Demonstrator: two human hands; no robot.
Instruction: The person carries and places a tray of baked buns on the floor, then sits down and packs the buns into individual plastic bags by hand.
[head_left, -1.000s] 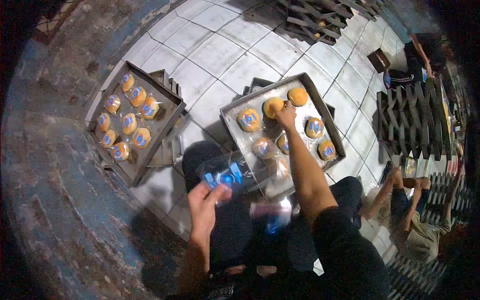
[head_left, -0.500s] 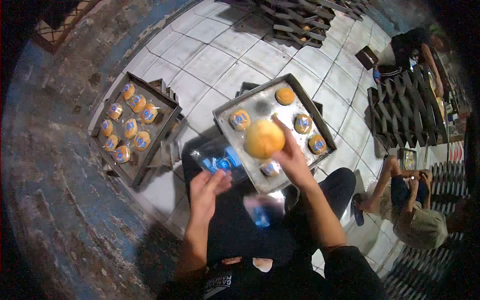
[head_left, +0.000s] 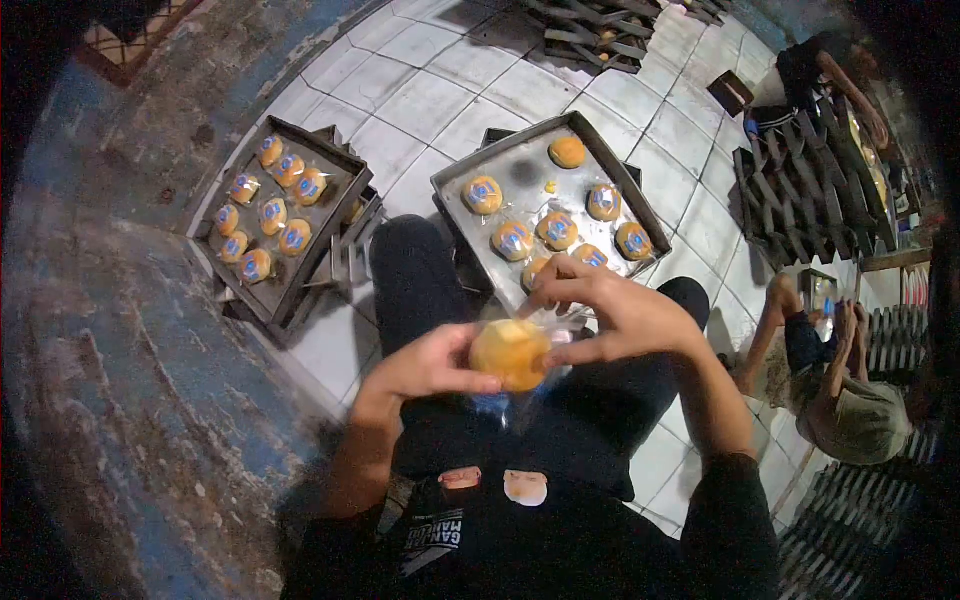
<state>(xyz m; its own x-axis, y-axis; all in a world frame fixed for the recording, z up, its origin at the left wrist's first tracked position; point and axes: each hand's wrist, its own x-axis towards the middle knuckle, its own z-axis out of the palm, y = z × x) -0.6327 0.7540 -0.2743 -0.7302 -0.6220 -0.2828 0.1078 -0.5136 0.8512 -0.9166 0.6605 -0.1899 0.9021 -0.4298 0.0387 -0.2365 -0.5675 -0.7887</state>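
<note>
A round golden bun (head_left: 510,355) is between my hands above my lap, with clear plastic around it, blurred by motion. My left hand (head_left: 430,362) grips the bun from the left, thumb at its lower edge. Curved round the bun's right side, my right hand (head_left: 620,315) has its thumb near the bun and its fingers raised at the plastic. Blue print shows blurred just below the bun. Beyond my hands stands a metal tray (head_left: 450,210) with several wrapped buns and one unwrapped bun (head_left: 567,152) near its far corner.
Another tray (head_left: 345,190) at the left holds several wrapped buns on stacked trays. Dark stacked trays (head_left: 810,195) stand at the right. One person (head_left: 855,415) sits at the right; another person (head_left: 800,80) bends farther back. A worn wall (head_left: 130,330) runs along the left.
The bun has come from the tray to my left hand, and the plastic bag is now around it. Both hands have drawn together. The view has shifted, with the trays higher in it.
</note>
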